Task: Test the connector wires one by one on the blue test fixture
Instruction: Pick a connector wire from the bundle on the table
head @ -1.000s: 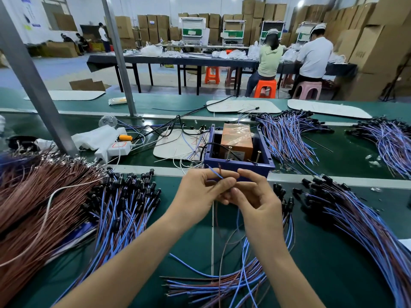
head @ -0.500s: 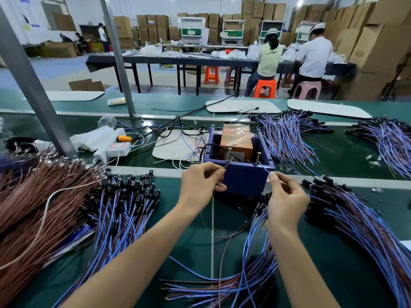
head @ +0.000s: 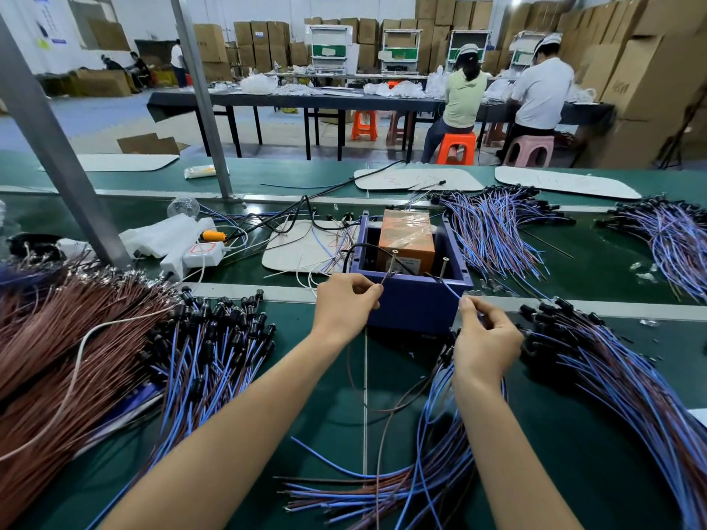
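Blue test fixture, open-topped, on the green bench; inside it an orange block wrapped in film. Left hand at its near-left corner, fingers pinching a brown wire end. Right hand at its near-right corner, fingertips pinching a blue wire.

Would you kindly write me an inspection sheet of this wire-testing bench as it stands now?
Surface: green bench top, mostly covered.
Job's things: blue test fixture holding an orange box; blue-and-brown wire bundles.
Clutter: white plastic parts, white boards.
Hands: left hand pinches a thin wire end at the fixture; right hand pinches a blue wire.
Cables: black cord runs behind the fixture.
Surroundings: two seated workers, stacked cartons.
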A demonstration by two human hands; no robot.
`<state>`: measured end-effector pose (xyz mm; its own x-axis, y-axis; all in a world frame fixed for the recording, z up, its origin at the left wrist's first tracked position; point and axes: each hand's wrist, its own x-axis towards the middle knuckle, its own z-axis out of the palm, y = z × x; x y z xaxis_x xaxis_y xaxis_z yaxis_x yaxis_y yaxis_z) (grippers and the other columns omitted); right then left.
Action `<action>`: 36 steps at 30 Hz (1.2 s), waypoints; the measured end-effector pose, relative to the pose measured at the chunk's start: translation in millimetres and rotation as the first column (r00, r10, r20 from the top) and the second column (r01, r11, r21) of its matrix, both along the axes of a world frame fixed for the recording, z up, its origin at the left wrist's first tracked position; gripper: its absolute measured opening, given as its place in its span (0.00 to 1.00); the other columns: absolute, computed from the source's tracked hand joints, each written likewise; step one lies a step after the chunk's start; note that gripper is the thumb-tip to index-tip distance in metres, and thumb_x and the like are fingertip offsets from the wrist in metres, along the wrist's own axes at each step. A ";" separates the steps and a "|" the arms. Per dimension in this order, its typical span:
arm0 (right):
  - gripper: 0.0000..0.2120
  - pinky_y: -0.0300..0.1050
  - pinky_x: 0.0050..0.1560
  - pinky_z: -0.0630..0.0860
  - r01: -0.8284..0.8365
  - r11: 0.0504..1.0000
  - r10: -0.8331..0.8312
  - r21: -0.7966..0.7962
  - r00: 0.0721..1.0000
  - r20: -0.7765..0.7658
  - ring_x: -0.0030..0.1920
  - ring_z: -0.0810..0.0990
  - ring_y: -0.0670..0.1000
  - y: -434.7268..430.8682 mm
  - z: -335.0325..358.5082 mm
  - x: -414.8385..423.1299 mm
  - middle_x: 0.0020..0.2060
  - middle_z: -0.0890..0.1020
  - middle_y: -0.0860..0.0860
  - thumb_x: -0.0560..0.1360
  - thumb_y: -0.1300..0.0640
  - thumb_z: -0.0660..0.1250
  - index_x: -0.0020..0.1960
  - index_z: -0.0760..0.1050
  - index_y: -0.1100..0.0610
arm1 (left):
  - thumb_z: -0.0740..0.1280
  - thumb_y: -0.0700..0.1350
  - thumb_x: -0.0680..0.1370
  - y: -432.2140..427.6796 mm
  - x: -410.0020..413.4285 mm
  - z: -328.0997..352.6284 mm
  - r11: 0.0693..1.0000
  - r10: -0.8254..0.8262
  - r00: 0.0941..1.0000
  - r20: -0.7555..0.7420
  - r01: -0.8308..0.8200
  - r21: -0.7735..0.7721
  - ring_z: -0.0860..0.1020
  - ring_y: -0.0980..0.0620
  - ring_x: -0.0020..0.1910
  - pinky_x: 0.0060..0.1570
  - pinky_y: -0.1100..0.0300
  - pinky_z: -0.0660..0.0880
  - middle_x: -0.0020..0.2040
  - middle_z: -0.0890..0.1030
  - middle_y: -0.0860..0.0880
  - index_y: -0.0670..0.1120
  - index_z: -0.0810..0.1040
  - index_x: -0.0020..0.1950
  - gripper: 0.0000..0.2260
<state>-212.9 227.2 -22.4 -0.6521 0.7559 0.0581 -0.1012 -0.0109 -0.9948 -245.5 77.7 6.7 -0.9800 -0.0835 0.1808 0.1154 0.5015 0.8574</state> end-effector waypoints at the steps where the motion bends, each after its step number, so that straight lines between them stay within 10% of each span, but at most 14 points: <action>1: 0.06 0.45 0.40 0.74 0.007 1.000 -0.007 -0.006 1.000 -0.002 0.34 0.74 0.48 -0.4 0.0 0.1 0.33 0.78 0.46 0.75 0.56 0.70 0.40 0.79 0.49 | 0.68 0.45 0.76 -0.1 -0.5 -0.1 1.000 0.002 1.000 0.002 -0.002 0.002 0.71 0.66 0.21 0.29 0.74 0.66 0.30 0.81 0.53 0.47 0.81 0.36 0.08; 21: 0.05 0.48 0.41 0.74 -0.004 1.000 0.004 -0.030 1.000 0.013 0.34 0.73 0.49 -7.3 -9.4 -4.4 0.35 0.78 0.49 0.76 0.56 0.69 0.42 0.79 0.49 | 0.67 0.44 0.76 3.2 -4.0 1.5 1.000 -0.016 1.000 0.003 0.016 0.011 0.70 0.63 0.19 0.30 0.65 0.68 0.31 0.81 0.53 0.48 0.80 0.34 0.10; 27: 0.08 0.44 0.34 0.69 -0.227 0.973 0.228 0.033 0.971 -0.073 0.31 0.71 0.47 -19.4 -2.1 32.9 0.29 0.76 0.46 0.77 0.54 0.67 0.40 0.81 0.50 | 0.62 0.35 0.77 0.4 21.8 7.2 0.918 -0.307 0.946 0.106 0.266 0.294 0.69 0.57 0.21 0.23 0.68 0.66 0.32 0.82 0.50 0.46 0.81 0.39 0.11; 32: 0.17 0.36 0.49 0.75 -0.751 0.608 0.752 0.259 0.649 0.118 0.47 0.81 0.40 -25.1 -9.0 86.9 0.42 0.84 0.42 0.73 0.36 0.60 0.44 0.84 0.43 | 0.53 0.27 0.72 -39.2 39.7 3.2 0.827 -0.410 0.909 0.077 0.335 0.452 0.69 0.56 0.23 0.23 0.67 0.64 0.36 0.84 0.47 0.47 0.83 0.37 0.23; 36: 0.28 0.29 0.64 0.58 -0.872 0.028 0.775 0.489 0.329 0.540 0.64 0.62 0.34 -27.4 -9.6 92.0 0.55 0.71 0.31 0.69 0.29 0.58 0.64 0.74 0.41 | 0.49 0.27 0.70 -69.8 42.7 0.0 0.738 -0.322 0.946 0.030 0.231 0.634 0.63 0.58 0.20 0.21 0.69 0.57 0.31 0.81 0.46 0.44 0.85 0.35 0.25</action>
<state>-120.8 199.8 -32.0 -0.8519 -0.5205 0.0574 -0.3858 0.5498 -0.7409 -202.8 7.8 6.7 -0.9875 0.1466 0.0579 0.0317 -0.1753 0.9840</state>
